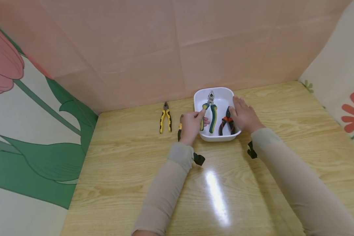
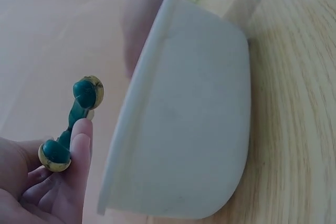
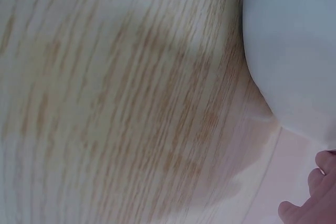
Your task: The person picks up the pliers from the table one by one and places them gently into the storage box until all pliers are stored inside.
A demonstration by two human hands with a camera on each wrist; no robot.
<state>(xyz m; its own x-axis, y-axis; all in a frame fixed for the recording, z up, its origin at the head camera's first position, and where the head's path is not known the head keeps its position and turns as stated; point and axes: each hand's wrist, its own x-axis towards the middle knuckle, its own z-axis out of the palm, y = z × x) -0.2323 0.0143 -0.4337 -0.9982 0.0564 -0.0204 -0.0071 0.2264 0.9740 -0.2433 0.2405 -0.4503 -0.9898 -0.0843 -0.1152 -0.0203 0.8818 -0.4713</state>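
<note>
My left hand [image 1: 191, 126] pinches one handle of a pair of pliers [image 1: 213, 118] with green and yellow grips. The metal jaws point away over the white plastic tub [image 1: 221, 139]; in the left wrist view the handle ends of these pliers [image 2: 84, 95] show beside the tub wall, above its rim. At the tub's right side, my right hand [image 1: 245, 114] holds the rim, thumb over the inner edge and fingers along the outside. Inside the tub lie red-and-black pliers [image 1: 227, 124], close to the right thumb. The right wrist view catches only fingertips [image 3: 315, 192] by the tub.
Yellow-and-black pliers [image 1: 165, 119] lie on the wooden table [image 1: 121, 170], left of the tub. Another tool with an orange-and-black handle [image 1: 180, 129] is mostly hidden behind my left hand. A pink-covered wall [image 1: 135, 55] rises right behind the tub.
</note>
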